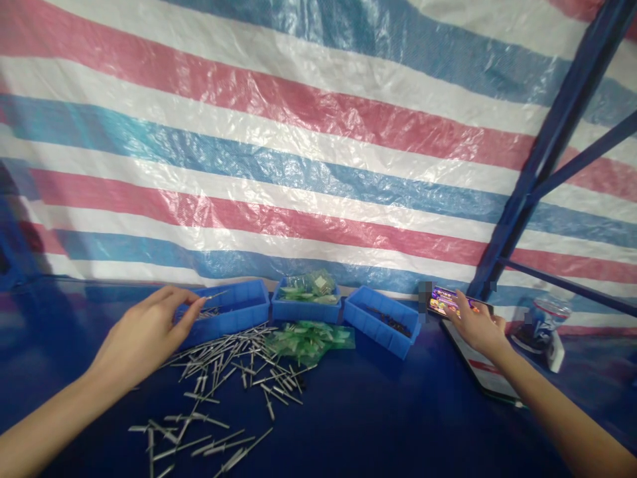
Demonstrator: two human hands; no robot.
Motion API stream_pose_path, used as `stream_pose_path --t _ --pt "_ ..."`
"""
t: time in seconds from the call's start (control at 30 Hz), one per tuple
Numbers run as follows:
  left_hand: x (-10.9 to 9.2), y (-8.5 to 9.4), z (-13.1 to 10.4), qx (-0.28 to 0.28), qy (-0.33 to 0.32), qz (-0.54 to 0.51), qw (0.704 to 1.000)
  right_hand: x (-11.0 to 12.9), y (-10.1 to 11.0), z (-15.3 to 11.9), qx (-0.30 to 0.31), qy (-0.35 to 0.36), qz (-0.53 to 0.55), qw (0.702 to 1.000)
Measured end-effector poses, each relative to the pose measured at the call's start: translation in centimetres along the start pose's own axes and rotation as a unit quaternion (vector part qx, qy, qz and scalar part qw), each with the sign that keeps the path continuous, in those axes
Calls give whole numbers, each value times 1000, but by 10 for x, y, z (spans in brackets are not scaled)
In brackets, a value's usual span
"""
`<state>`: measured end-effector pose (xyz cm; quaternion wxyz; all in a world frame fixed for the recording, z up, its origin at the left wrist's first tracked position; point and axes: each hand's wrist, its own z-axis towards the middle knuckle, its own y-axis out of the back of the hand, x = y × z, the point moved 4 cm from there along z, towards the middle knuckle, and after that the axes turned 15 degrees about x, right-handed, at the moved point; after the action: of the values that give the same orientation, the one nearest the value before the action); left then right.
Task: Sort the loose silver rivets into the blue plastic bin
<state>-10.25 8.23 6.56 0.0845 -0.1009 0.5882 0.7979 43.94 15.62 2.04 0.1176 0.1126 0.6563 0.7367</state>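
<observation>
My left hand (pixel 149 325) pinches a thin metal blind rivet (pixel 215 295) between thumb and forefinger, over the left blue bin (pixel 249 309). Inside that bin lie some more rivets. Below it, a loose heap of rivets (pixel 219 355) spreads across the dark blue table, with several scattered closer to me. On the right, my right hand (pixel 475 323) reaches over a phone (pixel 438 302) with a lit, colourful screen. Its fingers are stretched out at the screen, and it grips nothing that I can see.
A middle blue bin (pixel 306 311) holds green and clear packets; more green packets (pixel 311 342) lie before it. The right blue bin (pixel 371 318) contains small dark parts. Under my right forearm lies a flat dark-edged board (pixel 478 368), beside a clear plastic cup (pixel 545 322). Striped sheeting (pixel 298 166) hangs behind.
</observation>
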Motion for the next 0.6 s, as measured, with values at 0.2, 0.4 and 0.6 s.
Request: stream_pose_path --t 0.2,0.4,0.6 --pt "16 -7 6 -5 33 8 999 9 -5 0 11 -15 16 1000" --pt "25 -10 9 -21 40 6 999 17 -3 -4 8 -14 27 1000" --pt "27 -17 13 -17 25 10 999 24 14 -17 -13 4 31 999"
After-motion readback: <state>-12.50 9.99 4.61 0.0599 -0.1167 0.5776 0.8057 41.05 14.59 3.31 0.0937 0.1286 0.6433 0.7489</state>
